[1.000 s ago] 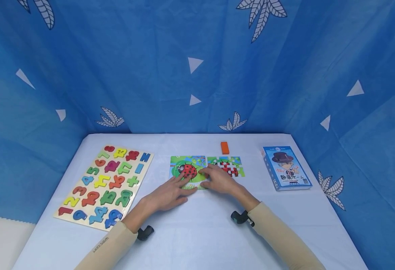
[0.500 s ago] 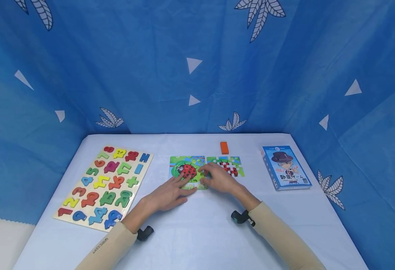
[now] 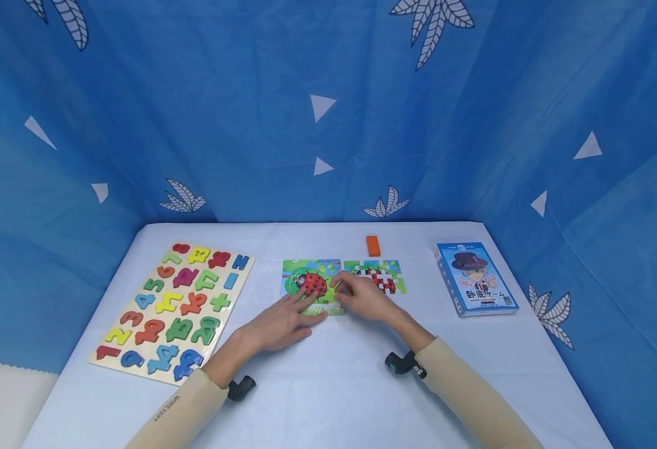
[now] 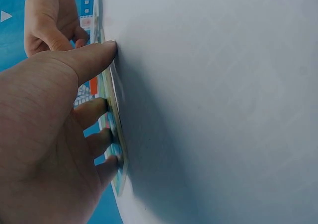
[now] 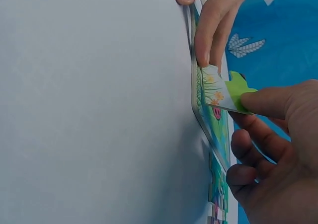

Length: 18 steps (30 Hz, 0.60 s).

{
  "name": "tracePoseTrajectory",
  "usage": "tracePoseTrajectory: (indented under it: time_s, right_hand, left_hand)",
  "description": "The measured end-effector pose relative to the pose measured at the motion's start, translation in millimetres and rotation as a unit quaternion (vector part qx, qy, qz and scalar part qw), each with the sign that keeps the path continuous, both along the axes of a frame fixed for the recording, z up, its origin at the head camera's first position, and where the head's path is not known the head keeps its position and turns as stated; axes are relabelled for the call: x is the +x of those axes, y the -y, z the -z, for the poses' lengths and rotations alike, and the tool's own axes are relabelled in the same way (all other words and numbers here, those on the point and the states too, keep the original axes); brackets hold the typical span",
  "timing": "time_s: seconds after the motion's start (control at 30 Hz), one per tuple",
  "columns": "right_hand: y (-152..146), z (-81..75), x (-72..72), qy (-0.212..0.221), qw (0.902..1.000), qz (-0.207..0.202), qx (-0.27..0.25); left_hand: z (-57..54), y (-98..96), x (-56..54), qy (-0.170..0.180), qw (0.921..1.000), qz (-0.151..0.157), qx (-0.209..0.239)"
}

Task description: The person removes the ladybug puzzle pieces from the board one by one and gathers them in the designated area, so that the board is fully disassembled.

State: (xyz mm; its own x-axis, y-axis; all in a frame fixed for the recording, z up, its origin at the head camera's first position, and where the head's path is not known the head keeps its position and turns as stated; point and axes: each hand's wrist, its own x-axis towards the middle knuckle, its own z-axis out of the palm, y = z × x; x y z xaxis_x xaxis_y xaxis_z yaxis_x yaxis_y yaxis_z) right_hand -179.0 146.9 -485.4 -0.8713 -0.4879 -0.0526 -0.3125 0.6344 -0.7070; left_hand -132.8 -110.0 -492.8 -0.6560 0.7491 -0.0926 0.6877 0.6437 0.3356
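A green picture board with a red ladybug (image 3: 312, 282) lies in the middle of the table. My left hand (image 3: 279, 323) rests on its lower left, fingertips pressing its surface; the left wrist view shows the fingers (image 4: 102, 139) on the board and the thumb at its edge. At the board's right side, my right hand (image 3: 364, 298) pinches a puzzle piece (image 5: 218, 91) between thumb and index finger. That piece is white and green, printed with grass and orange flowers, and it is tilted up from the board. Its other end is close to the left fingertips.
Another ladybug puzzle (image 3: 391, 268) with white gaps lies just right of the board, partly behind my right hand. An orange block (image 3: 374, 246) sits behind it. A wooden number board (image 3: 193, 299) lies left; a blue game box (image 3: 476, 280) lies right.
The right fingers have shifted slightly rightward at the board's right side. My left hand keeps its place, and the other objects stay where they were.
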Motion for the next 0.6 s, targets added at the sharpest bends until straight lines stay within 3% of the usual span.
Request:
tracePoseTrajectory:
  time_s: [0.27,0.6]
  right_hand:
    - [-13,-9.3,0.8,0.007,0.999,0.019,-0.04]
    - [-58,-13.9,3.8,0.035,0.9964,0.053,-0.056]
  left_hand:
    - [0.6,-0.5,-1.5,-0.005,1.0,0.003,0.005]
    - [-0.8,-0.2,-0.3,-0.004,0.9999,0.009,0.013]
